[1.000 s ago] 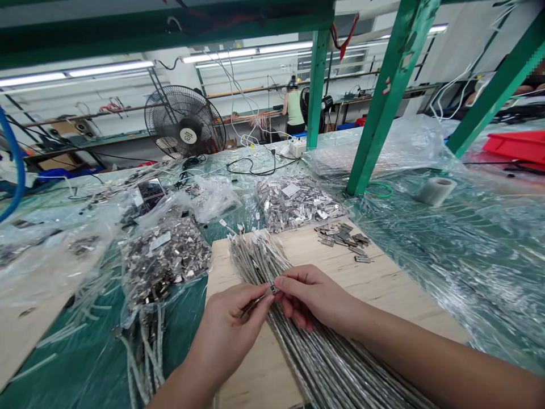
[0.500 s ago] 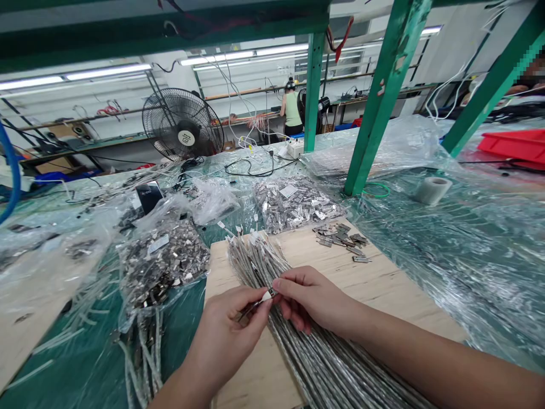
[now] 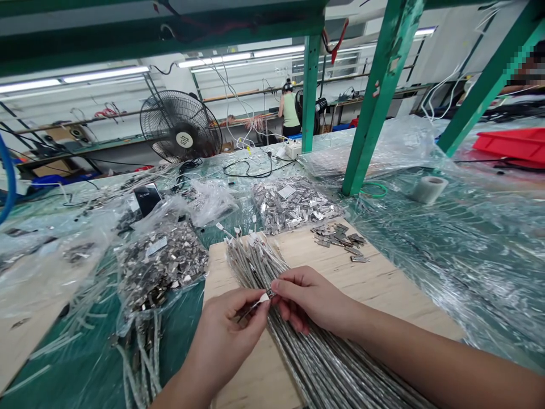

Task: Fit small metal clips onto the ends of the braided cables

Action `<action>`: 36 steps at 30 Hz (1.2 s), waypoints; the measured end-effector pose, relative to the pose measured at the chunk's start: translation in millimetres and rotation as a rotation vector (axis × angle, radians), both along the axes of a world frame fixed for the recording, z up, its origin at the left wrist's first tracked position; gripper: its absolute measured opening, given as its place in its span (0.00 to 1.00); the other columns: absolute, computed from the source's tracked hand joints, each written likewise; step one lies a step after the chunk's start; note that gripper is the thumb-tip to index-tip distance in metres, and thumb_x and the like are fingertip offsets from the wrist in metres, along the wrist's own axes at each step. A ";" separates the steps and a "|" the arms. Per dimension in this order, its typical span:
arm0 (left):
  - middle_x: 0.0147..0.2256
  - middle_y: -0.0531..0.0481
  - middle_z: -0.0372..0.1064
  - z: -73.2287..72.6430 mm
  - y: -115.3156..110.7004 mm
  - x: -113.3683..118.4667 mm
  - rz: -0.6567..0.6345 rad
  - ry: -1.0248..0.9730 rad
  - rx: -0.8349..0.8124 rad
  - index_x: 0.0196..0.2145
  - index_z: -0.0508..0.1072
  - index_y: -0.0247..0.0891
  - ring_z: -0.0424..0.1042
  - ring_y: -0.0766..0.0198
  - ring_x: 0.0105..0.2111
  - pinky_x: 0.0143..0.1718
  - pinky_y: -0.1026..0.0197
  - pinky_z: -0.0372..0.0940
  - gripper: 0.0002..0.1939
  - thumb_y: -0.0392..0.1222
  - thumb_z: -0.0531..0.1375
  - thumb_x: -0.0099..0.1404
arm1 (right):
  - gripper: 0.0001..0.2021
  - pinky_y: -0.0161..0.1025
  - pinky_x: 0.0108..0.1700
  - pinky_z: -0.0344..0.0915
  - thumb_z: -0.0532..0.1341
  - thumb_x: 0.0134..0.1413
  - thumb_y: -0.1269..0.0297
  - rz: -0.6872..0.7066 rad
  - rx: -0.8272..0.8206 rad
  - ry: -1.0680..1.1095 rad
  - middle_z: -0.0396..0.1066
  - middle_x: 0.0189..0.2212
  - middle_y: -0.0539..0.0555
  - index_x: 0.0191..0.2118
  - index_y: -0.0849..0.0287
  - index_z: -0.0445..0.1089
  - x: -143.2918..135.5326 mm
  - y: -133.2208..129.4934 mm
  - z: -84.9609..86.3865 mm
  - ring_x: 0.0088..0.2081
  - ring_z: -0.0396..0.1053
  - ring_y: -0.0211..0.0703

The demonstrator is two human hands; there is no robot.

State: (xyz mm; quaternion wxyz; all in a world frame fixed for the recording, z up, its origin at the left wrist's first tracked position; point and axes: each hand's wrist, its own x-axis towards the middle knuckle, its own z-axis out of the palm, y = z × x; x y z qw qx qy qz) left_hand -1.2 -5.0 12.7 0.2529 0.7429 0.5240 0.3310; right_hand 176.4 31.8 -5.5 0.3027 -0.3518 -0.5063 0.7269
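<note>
My left hand is closed in a pinch on a thin cable with a white end. Against that end, the fingertips of my right hand pinch a small metal piece, mostly covered by the fingers. The two hands meet over a bundle of grey braided cables, whose white-tipped ends fan out at the far side. Beneath lies a light wooden board. Several flat metal connector shells are scattered at its back right.
Clear bags of metal parts lie beyond the board and to its left. Green posts rise from the plastic-covered bench. A tape roll and a red bin are right. A fan and a person are behind.
The view has shifted very slightly. Both hands keep their pinch, and the white end and metal piece stay together between them.
</note>
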 end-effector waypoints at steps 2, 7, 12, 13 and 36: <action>0.27 0.55 0.77 -0.1 0.4 0.5 0.007 -0.002 -0.011 0.37 0.79 0.43 0.73 0.67 0.25 0.28 0.69 0.66 0.08 0.39 0.60 0.62 | 0.18 0.25 0.12 0.56 0.58 0.57 0.52 0.000 0.004 0.000 0.65 0.17 0.47 0.25 0.63 0.66 0.3 -0.2 0.6 0.13 0.59 0.29; 0.27 0.54 0.77 1.9 0.7 3.0 0.012 -0.085 -0.108 0.36 0.80 0.41 0.73 0.66 0.26 0.28 0.69 0.67 0.09 0.40 0.60 0.61 | 0.18 0.26 0.13 0.56 0.58 0.56 0.53 0.008 0.005 0.009 0.65 0.17 0.47 0.24 0.63 0.66 0.8 0.8 0.4 0.13 0.59 0.29; 0.25 0.52 0.75 3.2 -0.3 5.0 0.057 -0.124 -0.169 0.37 0.80 0.37 0.71 0.66 0.25 0.26 0.70 0.65 0.10 0.41 0.60 0.60 | 0.19 0.26 0.13 0.56 0.59 0.55 0.52 0.014 -0.004 0.016 0.65 0.16 0.47 0.23 0.63 0.66 0.9 1.2 0.6 0.12 0.59 0.29; 0.25 0.52 0.75 2.9 -0.3 5.1 0.061 -0.127 -0.179 0.37 0.80 0.37 0.70 0.66 0.25 0.26 0.69 0.65 0.10 0.41 0.61 0.60 | 0.19 0.26 0.13 0.56 0.59 0.55 0.52 0.015 -0.002 0.013 0.65 0.16 0.47 0.22 0.63 0.66 0.9 1.2 1.0 0.12 0.58 0.29; 0.21 0.57 0.62 12.3 5.1 -11.3 -0.077 -0.613 -0.802 0.37 0.71 0.35 0.44 0.77 0.17 0.16 0.70 0.37 0.14 0.50 0.59 0.65 | 0.20 0.26 0.12 0.52 0.59 0.55 0.48 0.003 -0.052 0.146 0.63 0.15 0.47 0.26 0.62 0.65 0.3 -0.1 -2.2 0.12 0.57 0.30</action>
